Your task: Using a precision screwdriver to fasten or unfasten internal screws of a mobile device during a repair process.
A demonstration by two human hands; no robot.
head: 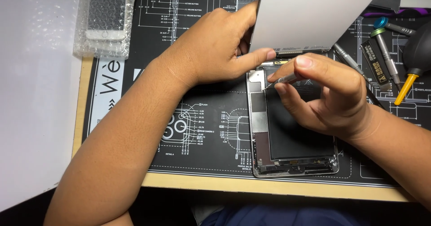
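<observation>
Opened tablet (287, 136) on a black work mat (202, 131), both hands at its top edge.

The tablet lies face-open near the mat's front edge, its dark battery and metal frame exposed. The left hand (215, 46) props up the lifted screen panel (310, 15), fingers curled against its lower edge and thumb stretched along it. The right hand (327, 96) pinches a thin metal tool (280, 80) between thumb and forefinger, its tip touching the frame's upper left corner. Screwdrivers (388, 51) and a yellow-tipped air blower (415, 60) lie to the right; a bubble-wrapped phone (105, 15) sits at the upper left.
</observation>
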